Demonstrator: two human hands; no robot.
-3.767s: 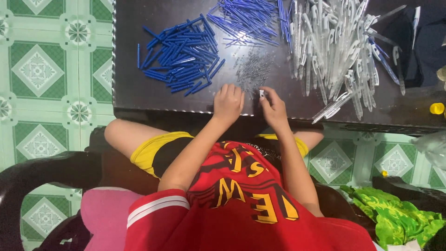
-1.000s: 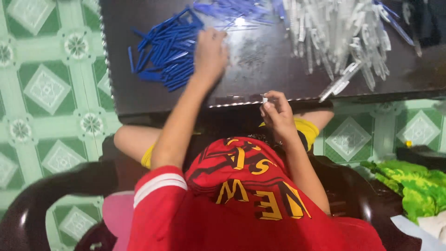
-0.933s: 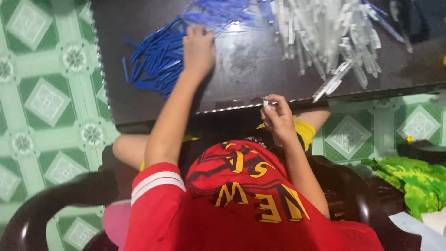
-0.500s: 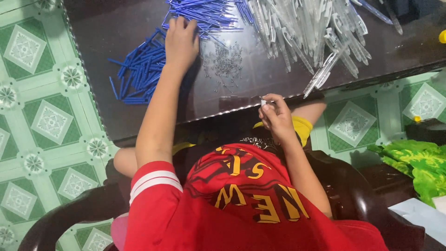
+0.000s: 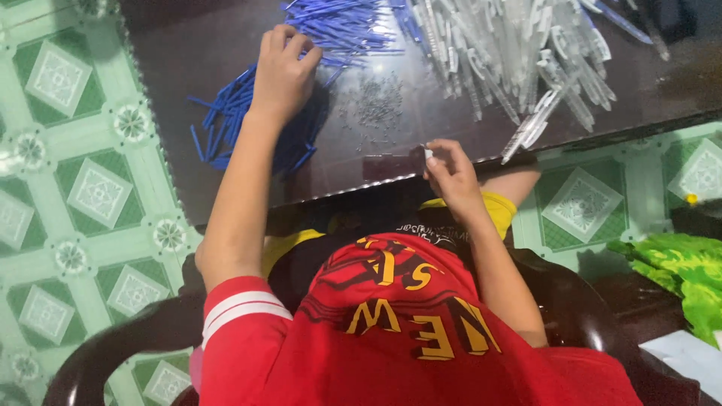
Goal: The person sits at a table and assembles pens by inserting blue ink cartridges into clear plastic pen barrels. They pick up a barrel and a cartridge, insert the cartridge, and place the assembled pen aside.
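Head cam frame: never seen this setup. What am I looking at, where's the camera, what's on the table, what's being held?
No machine here: a person works with bare hands, and the one camera sits on their head, looking down over a red shirt. The left hand reaches onto a pile of blue plastic sticks on the dark table. The right hand pinches a small pale piece at the table's near edge. Farther back lie clear plastic tubes and a scatter of tiny dark bits. The floor is green patterned tile.
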